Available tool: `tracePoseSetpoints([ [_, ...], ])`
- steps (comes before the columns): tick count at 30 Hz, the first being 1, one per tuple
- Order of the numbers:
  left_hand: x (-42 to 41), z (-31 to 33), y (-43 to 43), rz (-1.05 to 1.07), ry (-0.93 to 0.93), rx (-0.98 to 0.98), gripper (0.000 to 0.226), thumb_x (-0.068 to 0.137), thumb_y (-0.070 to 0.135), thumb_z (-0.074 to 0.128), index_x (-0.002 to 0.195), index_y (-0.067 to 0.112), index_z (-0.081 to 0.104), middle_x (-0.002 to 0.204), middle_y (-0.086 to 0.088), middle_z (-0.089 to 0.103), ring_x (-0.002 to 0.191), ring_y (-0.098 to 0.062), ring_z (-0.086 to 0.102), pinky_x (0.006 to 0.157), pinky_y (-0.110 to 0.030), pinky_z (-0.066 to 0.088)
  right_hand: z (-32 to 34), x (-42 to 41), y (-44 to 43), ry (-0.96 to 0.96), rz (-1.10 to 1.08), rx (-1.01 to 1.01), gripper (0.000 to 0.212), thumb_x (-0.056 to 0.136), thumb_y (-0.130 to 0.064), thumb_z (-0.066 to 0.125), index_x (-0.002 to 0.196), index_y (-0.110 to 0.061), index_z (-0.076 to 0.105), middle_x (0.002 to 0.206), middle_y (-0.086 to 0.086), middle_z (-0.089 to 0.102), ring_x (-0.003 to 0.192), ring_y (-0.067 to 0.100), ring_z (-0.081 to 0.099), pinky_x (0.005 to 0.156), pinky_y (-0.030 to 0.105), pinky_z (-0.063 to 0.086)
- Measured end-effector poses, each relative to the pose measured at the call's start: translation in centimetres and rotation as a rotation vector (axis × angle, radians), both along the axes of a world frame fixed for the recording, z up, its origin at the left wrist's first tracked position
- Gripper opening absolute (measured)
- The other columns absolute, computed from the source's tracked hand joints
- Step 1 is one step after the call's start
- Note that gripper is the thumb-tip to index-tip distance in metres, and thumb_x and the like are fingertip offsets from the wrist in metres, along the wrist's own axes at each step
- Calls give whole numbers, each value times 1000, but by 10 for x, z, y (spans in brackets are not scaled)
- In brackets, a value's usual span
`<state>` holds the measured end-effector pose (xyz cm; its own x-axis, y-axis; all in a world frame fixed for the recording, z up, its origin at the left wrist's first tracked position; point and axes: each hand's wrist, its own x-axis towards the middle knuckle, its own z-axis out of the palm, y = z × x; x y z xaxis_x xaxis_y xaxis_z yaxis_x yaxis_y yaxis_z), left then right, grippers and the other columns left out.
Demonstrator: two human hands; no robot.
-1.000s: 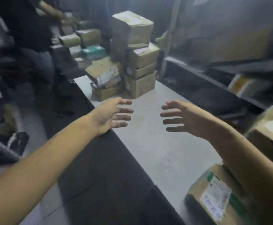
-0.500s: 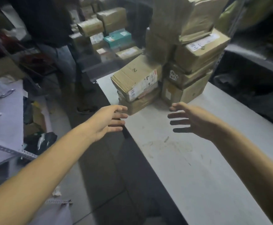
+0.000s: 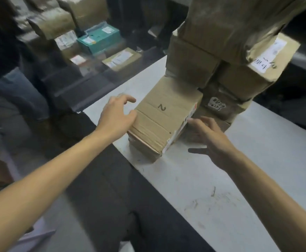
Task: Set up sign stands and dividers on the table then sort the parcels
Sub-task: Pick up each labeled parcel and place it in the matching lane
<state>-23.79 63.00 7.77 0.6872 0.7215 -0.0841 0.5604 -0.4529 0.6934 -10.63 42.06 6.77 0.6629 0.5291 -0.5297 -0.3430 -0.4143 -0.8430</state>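
Cardboard box marked "2" sits on white table. Left hand against box's left side, fingers loosely bent. Right hand just right of box, fingers spread (contact unclear). Parcel stack directly behind box, blurred. Teal box far behind, leftward.

The flat brown cardboard parcel marked 2 beside my left hand is matt, with strips of slightly shiny clear tape and a smooth white paper label on its side. The stacked brown cardboard parcels behind it look creased and dull. The white table top is smooth, matt and scuffed with grey marks.
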Motion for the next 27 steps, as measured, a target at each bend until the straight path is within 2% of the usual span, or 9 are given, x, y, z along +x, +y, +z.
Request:
tracePoseSetpoints([
  [3, 22, -6, 18, -159, -15, -197, 23, 95, 26, 48, 116, 30, 58, 107, 8, 62, 98, -10, 58, 78, -25, 44, -9, -9, 25, 22, 3, 32, 69, 83, -48, 71, 136, -35, 30, 132, 0, 53, 106, 24, 65, 81, 45, 58],
  [5, 33, -8, 24, -223, -18, -281, 22, 95, 28, 48, 114, 30, 57, 101, 7, 65, 97, -9, 60, 74, -23, 41, -13, -11, 34, 60, -63, 75, 69, 81, -44, 73, 134, -34, 29, 133, 2, 54, 102, 24, 69, 77, 46, 60],
  [9, 37, -14, 30, -292, -25, -270, 19, 95, 32, 47, 114, 31, 50, 105, 6, 64, 95, -10, 60, 72, -26, 42, -18, -12, 40, 125, -163, 149, 65, 83, -36, 74, 130, -33, 30, 134, 3, 54, 101, 25, 70, 66, 41, 61],
  [13, 39, -11, 28, -305, -13, -286, 19, 96, 32, 49, 114, 30, 45, 102, 8, 62, 91, -9, 58, 68, -28, 41, -16, -14, 43, 107, -186, 144, 68, 82, -35, 75, 132, -33, 29, 134, 5, 54, 101, 27, 69, 63, 38, 61],
  [15, 39, -6, 25, -309, 6, -268, 26, 92, 35, 57, 114, 29, 44, 99, 11, 60, 86, -8, 59, 67, -31, 43, -16, -19, 42, 87, -221, 156, 68, 82, -33, 76, 131, -31, 30, 134, 5, 53, 103, 28, 68, 60, 36, 60],
  [19, 33, 3, 12, -336, 68, -207, 46, 83, 47, 68, 115, 24, 45, 100, 12, 58, 89, -9, 60, 78, -37, 50, -12, -32, 28, 1, -250, 154, 76, 79, -30, 81, 134, -31, 29, 129, 2, 53, 109, 28, 64, 56, 30, 59],
  [24, 21, 13, -30, -404, 150, -222, 69, 80, 58, 67, 131, 21, 37, 122, 1, 55, 107, -22, 58, 94, -45, 50, 4, -50, -12, -70, -244, 122, 73, 78, -27, 82, 130, -30, 30, 118, -3, 55, 101, 23, 66, 54, 30, 58],
  [27, 16, 27, -66, -429, 180, -298, 91, 67, 71, 65, 136, 19, 35, 128, 3, 55, 111, -19, 57, 95, -42, 48, 18, -62, -48, -154, -250, 82, 76, 74, -33, 84, 127, -36, 30, 119, -2, 57, 104, 22, 64, 62, 38, 61],
])
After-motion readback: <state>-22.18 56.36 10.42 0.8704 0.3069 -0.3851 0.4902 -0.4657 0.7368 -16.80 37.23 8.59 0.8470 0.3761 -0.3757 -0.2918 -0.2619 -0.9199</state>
